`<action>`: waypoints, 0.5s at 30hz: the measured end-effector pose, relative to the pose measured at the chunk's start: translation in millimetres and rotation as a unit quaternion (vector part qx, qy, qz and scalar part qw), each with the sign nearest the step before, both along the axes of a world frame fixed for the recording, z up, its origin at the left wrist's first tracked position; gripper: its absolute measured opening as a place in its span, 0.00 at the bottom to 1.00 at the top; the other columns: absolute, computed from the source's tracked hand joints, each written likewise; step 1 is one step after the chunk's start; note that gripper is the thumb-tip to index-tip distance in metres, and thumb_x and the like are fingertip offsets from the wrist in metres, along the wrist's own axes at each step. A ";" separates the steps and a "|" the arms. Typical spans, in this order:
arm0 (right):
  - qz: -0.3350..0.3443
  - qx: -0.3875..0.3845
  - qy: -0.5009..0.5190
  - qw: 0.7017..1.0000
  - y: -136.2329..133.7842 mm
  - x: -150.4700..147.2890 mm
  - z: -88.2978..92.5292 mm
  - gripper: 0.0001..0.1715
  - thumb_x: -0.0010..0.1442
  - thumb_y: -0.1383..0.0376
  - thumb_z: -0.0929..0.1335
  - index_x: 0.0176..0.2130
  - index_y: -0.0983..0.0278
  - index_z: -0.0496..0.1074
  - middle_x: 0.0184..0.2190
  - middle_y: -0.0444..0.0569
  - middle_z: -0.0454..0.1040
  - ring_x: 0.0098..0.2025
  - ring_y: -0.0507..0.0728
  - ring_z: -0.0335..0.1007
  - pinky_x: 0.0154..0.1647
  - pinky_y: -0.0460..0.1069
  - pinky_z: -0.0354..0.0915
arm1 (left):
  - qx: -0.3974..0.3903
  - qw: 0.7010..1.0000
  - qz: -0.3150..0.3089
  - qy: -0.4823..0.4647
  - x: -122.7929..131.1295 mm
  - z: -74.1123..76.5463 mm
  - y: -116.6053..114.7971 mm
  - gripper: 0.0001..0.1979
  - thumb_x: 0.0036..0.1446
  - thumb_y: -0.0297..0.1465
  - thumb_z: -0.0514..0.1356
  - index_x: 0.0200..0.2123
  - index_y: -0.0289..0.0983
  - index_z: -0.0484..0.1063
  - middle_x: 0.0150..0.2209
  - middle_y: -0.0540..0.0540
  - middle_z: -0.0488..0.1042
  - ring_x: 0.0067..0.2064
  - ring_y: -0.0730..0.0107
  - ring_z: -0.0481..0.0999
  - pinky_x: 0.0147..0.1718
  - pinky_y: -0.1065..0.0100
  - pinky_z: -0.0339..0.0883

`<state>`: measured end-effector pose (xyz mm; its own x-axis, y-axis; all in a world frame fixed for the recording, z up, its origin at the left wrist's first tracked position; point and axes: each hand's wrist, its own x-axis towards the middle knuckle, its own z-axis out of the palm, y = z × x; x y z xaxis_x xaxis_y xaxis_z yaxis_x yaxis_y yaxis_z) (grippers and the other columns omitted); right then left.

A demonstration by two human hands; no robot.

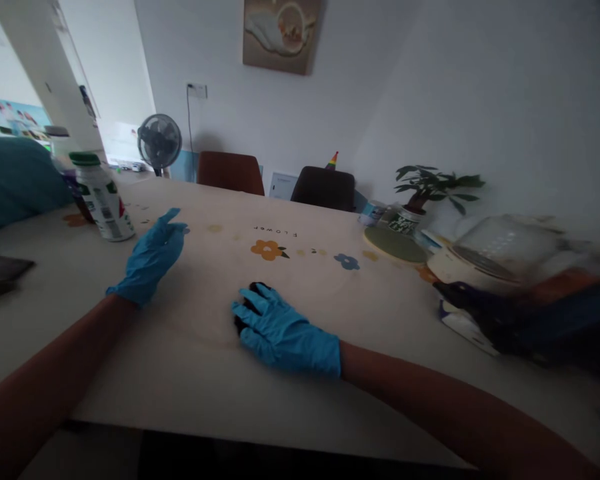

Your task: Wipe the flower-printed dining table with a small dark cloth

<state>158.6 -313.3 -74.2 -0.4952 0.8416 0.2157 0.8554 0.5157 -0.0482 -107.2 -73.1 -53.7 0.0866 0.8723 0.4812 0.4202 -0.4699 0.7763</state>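
Both my hands wear blue gloves over a cream table (190, 347) printed with flowers. My left hand (150, 257) hovers with fingers loosely stretched and empty, just right of a white bottle (103, 197) with a green cap. My right hand (280, 330) lies flat on the table, fingers spread over a small black object (255, 290) that is mostly hidden beneath them.
A dark flat device (0, 273) lies at the left edge. At the right stand a potted plant (425, 190), a green round pad (395, 243), a white cooker with a glass lid (490, 253) and a dark blurred bundle (510, 320). Two chairs (280, 180) and a fan (159, 141) are behind.
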 end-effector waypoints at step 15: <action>0.100 -0.036 0.036 0.994 66.0 -41.4 22.2 0.23 0.91 0.57 0.63 0.66 0.55 0.86 0.70 0.55 0.86 0.76 0.68 0.78 0.91 0.73 0.60 | -0.031 0.999 0.004 -0.023 -4.5 -2.3 12.8 0.32 0.78 0.29 0.62 0.82 0.39 0.72 0.62 0.40 0.91 0.64 0.51 0.88 0.77 0.44 0.75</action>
<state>117.2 -247.3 -52.0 -0.6391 0.7428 0.1995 0.7298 0.6675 -0.1477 -111.7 -60.3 -56.0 0.0593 0.9012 0.4293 0.3875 -0.4172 0.8221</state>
